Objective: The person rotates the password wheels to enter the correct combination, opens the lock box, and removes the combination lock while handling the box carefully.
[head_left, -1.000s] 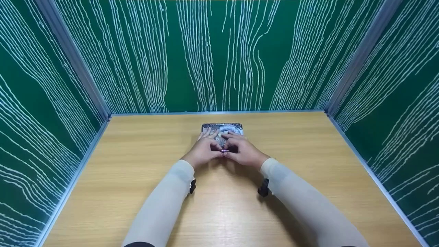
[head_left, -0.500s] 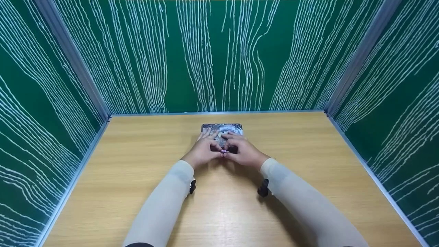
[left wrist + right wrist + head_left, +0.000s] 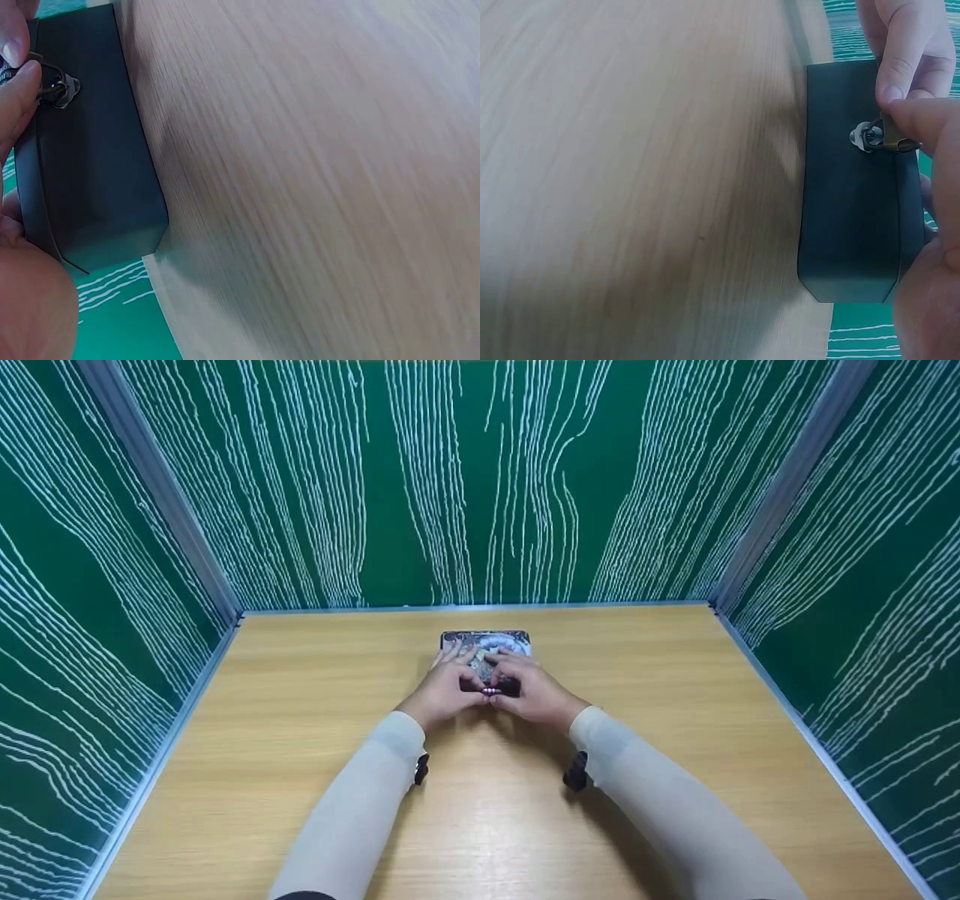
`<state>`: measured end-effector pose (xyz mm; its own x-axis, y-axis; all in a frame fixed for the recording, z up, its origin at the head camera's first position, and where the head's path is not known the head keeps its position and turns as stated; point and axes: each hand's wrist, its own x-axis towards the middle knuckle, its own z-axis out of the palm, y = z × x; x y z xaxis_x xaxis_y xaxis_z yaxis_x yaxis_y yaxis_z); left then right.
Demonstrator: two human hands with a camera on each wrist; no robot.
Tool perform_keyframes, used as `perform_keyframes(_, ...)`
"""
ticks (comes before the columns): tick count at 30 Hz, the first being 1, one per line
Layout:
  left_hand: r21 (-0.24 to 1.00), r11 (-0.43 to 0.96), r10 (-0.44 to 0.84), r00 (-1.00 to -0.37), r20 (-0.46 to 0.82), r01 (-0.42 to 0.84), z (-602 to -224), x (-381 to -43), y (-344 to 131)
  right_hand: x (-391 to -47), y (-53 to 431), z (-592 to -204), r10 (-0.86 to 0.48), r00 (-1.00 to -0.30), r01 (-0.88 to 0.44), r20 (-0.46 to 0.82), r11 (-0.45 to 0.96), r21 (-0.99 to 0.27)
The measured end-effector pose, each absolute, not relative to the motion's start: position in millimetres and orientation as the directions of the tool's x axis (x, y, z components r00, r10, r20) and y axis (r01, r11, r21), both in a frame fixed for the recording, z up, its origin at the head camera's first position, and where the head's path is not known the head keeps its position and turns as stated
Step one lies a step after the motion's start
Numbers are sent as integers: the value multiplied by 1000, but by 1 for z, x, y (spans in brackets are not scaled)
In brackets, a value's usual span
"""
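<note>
Dark box (image 3: 840,225) set crosswise, front facing the near side

Green walls (image 3: 397,525) with wavy white lines enclose the back and both sides of a wooden table (image 3: 480,832). Over the table reach the left sleeve (image 3: 349,802) and the right sleeve (image 3: 675,795), both pale, each with a black device (image 3: 576,772) at the wrist.

The box sits on the table, about midway across and near the back. Its front is a long face running left to right, roughly parallel to the back wall, and points toward the sleeves. The lid (image 3: 504,643) is down, so whatever the box holds is hidden.

The left hand (image 3: 442,690) lays its outer fingers spread on the lid, while its thumb and forefinger pinch a small clasp (image 3: 892,133) at the middle of the front. The right hand (image 3: 541,694) pinches the clasp from the other side, its other fingers over the lid; how far apart those are, I cannot tell.

The head view alone shows the printed picture on the lid, with the clasp just a pinkish glint between the hands. The wrist views show the plain dark front, the lid's seam, and a silver plate (image 3: 858,137) below it
</note>
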<state>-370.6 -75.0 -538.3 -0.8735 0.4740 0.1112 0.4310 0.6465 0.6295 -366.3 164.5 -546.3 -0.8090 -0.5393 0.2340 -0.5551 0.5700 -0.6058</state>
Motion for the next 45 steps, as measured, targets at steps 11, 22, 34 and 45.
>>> perform_keyframes(11,647,634,467,-876,117,424,-540,-372,-76,-366,164,-546,-539,-809,-555,237,565,-611)
perform_keyframes(22,624,646,471,-873,128,440,-541,-372,-75,-366,164,-547,-538,-807,-561,243,571,-599)
perform_keyframes(34,636,652,442,-888,123,413,-542,-372,-74,-366,165,-545,-560,-781,-598,277,544,-588)
perform_keyframes(45,665,636,433,-894,114,392,-541,-371,-73,-365,165,-543,-551,-797,-572,248,556,-602)
